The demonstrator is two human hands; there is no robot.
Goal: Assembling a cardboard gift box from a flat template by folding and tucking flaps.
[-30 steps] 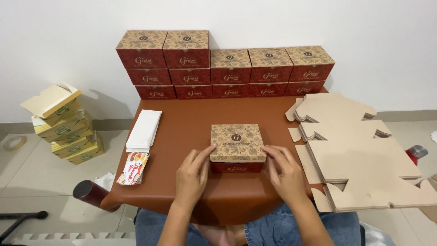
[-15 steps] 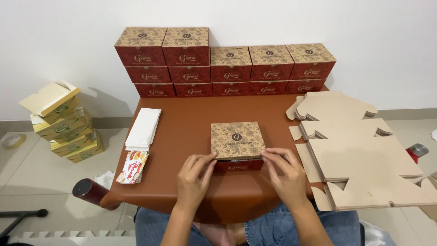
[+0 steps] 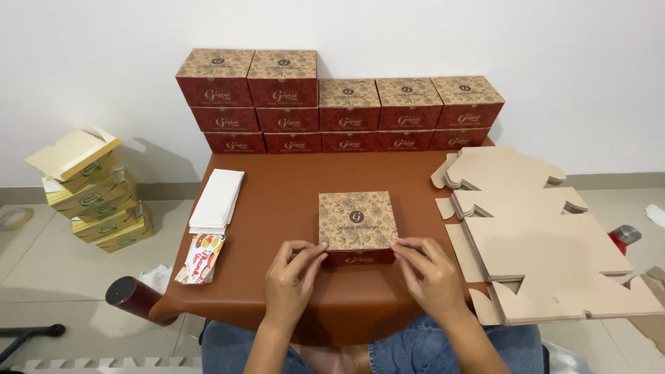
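Change since earlier frames: fingertips drawn in from the box's sides to its near front corners; box itself unmoved.
Box in hand: closed red box [image 3: 357, 226] with brown patterned lid, near middle of the brown table [image 3: 284, 201].
Left hand [image 3: 291, 280]: fingers curled, tips pressing near left corner of box front; no full grip.
Right hand [image 3: 426, 273]: fingers curled likewise, tips on near right corner of box front.
Step in hand: judged as closing, pressing the front flap home.
Next move calls for: even pressure at both corners, then a lift with both hands; judgement only.
Far edge: stacked finished boxes [image 3: 339, 111], same kind, along the wall, taller at the left.
Right: pile of flat cardboard blanks [image 3: 540, 235], overhanging the table edge, just beside the right hand.
Left: stack of white sheets [image 3: 217, 201]; small colourful packet [image 3: 201, 257] near it.
Floor, far left: yellow boxes [image 3: 93, 201], top one open.
Obstruction: nothing between hands and far stack; blanks crowd the right side.
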